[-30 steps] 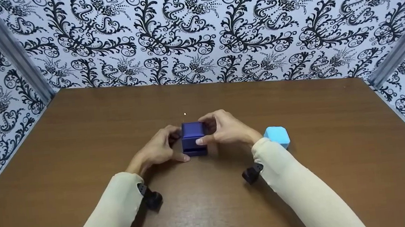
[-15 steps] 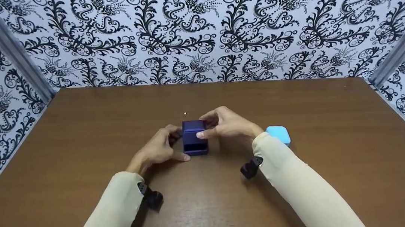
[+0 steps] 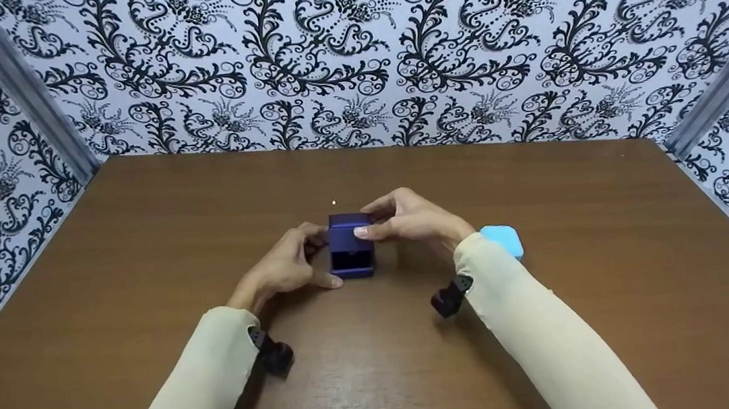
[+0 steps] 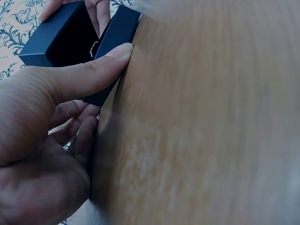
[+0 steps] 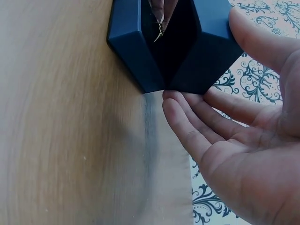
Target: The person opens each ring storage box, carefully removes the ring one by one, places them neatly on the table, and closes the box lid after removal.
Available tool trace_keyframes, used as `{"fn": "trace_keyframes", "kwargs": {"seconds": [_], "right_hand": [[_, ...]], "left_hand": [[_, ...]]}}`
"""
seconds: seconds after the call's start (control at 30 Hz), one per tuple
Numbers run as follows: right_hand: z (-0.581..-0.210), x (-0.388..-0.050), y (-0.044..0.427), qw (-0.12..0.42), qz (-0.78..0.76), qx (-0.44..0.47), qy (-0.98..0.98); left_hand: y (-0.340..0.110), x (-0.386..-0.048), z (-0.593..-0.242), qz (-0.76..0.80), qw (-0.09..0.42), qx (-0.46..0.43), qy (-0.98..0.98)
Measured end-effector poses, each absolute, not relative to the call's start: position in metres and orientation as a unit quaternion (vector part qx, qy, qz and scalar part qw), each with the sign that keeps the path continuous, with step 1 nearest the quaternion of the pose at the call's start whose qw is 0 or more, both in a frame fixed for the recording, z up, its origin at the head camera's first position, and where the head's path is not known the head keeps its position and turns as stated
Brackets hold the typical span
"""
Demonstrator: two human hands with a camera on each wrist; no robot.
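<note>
Blue box [image 3: 341, 242] at the centre of the frame, and we see its front gaping! On the left, the left hand [image 3: 286, 260] lies low, thumb and fingers pinching the base [image 3: 353, 274]. On the right, the right hand [image 3: 414, 223] arches higher, pinching the lid [image 4: 61, 40], thumb in front, fingers behind. We catch a gold piece [image 5: 160, 32] inside, top of the right-wrist view.

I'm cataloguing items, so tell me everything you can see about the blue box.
The blue box has smooth, faintly shiny sides, perhaps leatherette, and looks dark inside. It stands on the table, its lid partly raised from the base, leaving the front open. A thin gold-coloured piece shows inside. The left hand has its grip on the base; the right hand holds the lid.
</note>
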State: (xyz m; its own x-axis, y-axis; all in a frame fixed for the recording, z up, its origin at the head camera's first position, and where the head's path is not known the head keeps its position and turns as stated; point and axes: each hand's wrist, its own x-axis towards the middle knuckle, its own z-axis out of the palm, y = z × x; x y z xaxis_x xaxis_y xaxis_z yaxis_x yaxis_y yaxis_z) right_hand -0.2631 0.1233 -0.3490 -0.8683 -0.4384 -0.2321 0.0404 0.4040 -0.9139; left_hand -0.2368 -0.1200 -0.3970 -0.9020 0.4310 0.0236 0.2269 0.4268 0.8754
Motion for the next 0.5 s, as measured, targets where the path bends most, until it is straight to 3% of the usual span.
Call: {"fn": "trace_keyframes", "kwargs": {"seconds": [0.5], "right_hand": [[-0.3535, -0.2653, 0.1238, 0.232, -0.569, -0.125, 0.779]], "left_hand": [[-0.1194, -0.2361, -0.3978, 0.499, 0.097, 0.194, 0.839]]}}
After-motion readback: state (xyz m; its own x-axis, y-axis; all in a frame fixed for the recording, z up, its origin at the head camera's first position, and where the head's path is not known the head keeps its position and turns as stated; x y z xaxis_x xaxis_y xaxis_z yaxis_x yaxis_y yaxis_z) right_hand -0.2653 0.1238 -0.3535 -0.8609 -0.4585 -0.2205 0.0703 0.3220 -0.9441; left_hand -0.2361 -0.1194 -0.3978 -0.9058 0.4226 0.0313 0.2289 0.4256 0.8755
